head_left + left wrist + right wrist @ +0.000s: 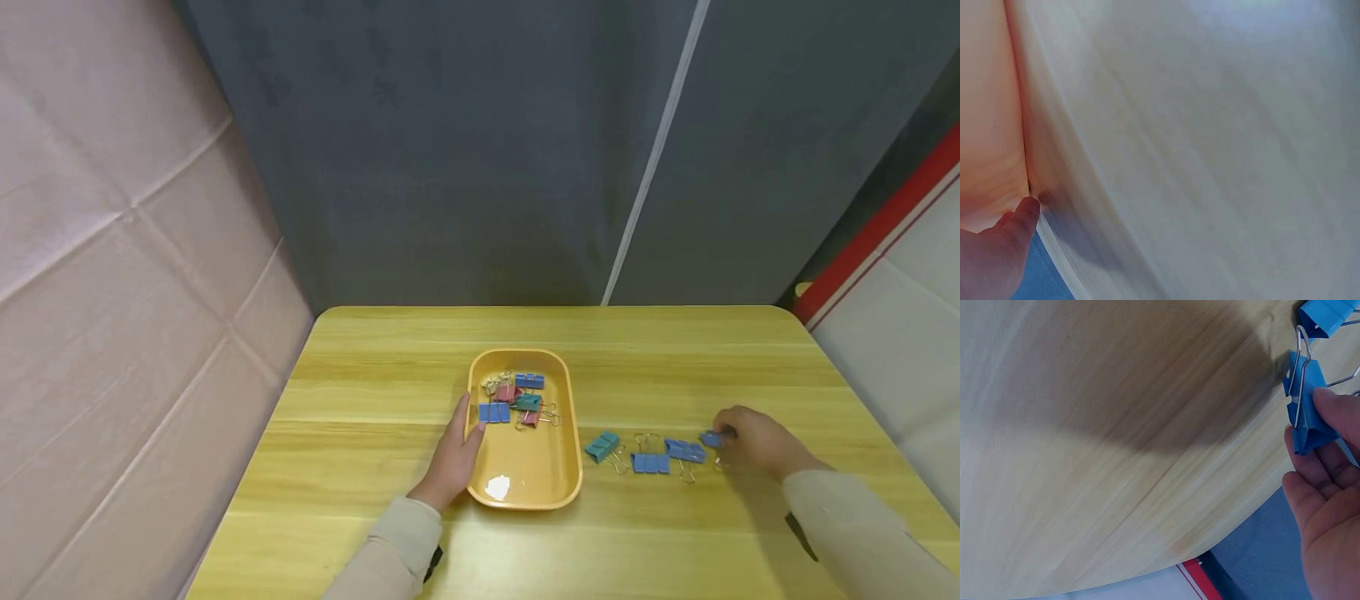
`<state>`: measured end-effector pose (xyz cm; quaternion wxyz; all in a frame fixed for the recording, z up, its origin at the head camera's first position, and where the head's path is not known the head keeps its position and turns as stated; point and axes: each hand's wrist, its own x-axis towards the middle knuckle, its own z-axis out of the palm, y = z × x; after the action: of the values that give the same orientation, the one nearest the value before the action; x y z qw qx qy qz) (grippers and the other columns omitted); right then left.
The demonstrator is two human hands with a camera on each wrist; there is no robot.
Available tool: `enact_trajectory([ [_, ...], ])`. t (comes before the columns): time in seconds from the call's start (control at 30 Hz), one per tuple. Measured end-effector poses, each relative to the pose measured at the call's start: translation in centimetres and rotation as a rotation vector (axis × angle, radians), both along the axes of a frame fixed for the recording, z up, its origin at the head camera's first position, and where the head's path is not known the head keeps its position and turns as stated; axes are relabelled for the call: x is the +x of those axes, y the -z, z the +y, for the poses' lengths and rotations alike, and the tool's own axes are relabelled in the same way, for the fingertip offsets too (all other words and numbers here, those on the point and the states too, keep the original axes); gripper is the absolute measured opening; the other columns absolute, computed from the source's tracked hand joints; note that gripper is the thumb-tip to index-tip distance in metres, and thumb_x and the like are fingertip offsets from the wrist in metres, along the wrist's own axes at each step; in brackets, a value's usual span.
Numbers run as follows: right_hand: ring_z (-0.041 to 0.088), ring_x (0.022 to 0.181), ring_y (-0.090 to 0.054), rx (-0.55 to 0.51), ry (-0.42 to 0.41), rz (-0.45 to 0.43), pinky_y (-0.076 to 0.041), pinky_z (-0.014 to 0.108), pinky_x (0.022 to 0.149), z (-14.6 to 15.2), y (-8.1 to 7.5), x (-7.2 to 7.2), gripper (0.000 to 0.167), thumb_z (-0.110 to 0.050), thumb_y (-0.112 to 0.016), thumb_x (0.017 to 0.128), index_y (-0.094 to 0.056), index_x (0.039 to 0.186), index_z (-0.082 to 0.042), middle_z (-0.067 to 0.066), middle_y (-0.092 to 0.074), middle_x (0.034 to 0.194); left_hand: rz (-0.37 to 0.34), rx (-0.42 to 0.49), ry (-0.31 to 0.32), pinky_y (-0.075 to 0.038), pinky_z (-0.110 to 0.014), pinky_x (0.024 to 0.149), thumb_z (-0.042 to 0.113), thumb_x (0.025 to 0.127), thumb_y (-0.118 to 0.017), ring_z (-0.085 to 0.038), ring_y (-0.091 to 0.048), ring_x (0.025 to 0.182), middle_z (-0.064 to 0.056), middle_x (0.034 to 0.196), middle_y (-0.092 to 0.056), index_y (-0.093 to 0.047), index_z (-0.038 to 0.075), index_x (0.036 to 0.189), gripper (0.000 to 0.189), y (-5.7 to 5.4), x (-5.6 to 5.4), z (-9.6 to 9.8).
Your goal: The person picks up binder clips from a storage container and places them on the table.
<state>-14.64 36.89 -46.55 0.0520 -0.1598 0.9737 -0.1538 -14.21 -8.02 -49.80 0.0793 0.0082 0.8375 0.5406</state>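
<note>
At the right end of a row on the table (360,408), the right hand (761,442) pinches a blue clip (1307,403) between thumb and fingers. In the right wrist view the clip's long axis runs nearly upright, slightly tilted; one wire loop lies along the body and reaches past its upper end, the other points right. In the head view the fingers partly hide it; whether it touches the wood cannot be told.

Just left lies a second blue clip (685,451), long axis roughly left to right, a loop toward the near edge. Beside it is a third blue clip (650,463), aligned likewise, a loop toward the far edge. A green clip (602,447) lies aslant next to the tray (576,450), loops toward the near right.

The left hand (452,454) grips the tray's left wall, thumb over the rim. The tray's long axis runs near to far; mixed clips (527,402) lie in its far half, and its floor shows in the near half. Broad stretches of wood run to the left and far edges, a narrower one to the right edge. A grey panel (450,150) stands beyond.
</note>
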Motion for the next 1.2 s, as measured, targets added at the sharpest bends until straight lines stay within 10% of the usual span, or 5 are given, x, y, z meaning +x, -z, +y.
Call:
enact_trajectory([
  [1.2,0.038,0.090,-0.063,-0.053,0.051,-0.029,-0.053,0.053,0.078,0.9,1.5,0.8,0.017,0.011,-0.065,0.078,-0.064,0.092,0.001,0.013,-0.067,0.091,-0.011,-0.029,0.001,-0.015,-0.056,0.116,0.029,0.104,-0.041,-0.040,-0.019,0.143,-0.011,0.160,-0.017,-0.011,0.018,0.157,0.062,-0.1,0.0,-0.1],
])
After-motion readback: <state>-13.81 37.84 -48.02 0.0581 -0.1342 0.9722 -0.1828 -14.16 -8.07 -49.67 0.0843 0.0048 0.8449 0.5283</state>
